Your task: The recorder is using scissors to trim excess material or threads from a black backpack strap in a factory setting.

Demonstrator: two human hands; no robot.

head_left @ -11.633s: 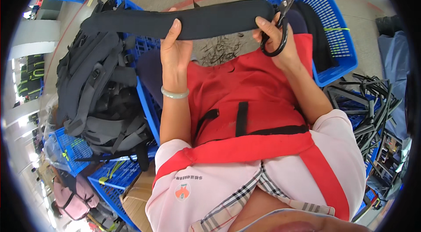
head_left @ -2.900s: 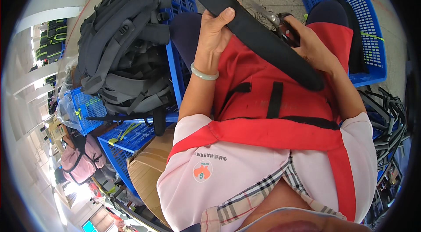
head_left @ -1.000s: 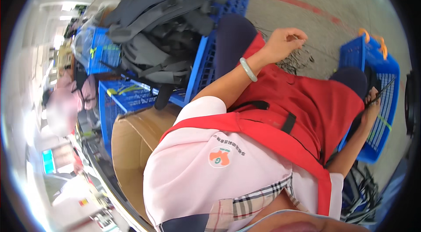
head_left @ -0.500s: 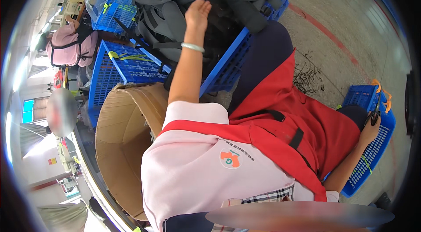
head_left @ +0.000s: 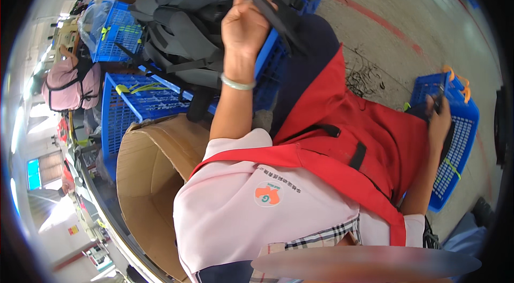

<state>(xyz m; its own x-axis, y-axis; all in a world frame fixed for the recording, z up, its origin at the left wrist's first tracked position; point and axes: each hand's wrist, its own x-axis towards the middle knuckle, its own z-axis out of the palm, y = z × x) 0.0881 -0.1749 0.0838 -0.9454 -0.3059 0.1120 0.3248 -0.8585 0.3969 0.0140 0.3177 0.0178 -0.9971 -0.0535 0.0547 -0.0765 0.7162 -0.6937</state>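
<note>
My left hand (head_left: 245,23), with a pale bangle at the wrist, has its fingers closed on a dark strap (head_left: 262,2). The strap runs from a pile of dark grey and black backpacks (head_left: 176,26), heaped in a blue plastic crate (head_left: 267,55). Out to the right, beside my red apron, my right hand (head_left: 440,117) grips dark-handled scissors (head_left: 440,96), partly hidden by the fingers. A blue basket (head_left: 447,176) sits under and beside that hand.
An open cardboard box (head_left: 147,192) stands by my left side. More blue crates (head_left: 144,98) are at the left. Black thread scraps (head_left: 367,77) lie on the floor. A person in pink (head_left: 72,82) sits far left; blue clothing (head_left: 468,235) shows at the lower right.
My left hand has gone from open fingers over the backpacks to gripping a strap drawn toward me. My right hand has moved up in the picture with the scissors. The view has shifted slightly.
</note>
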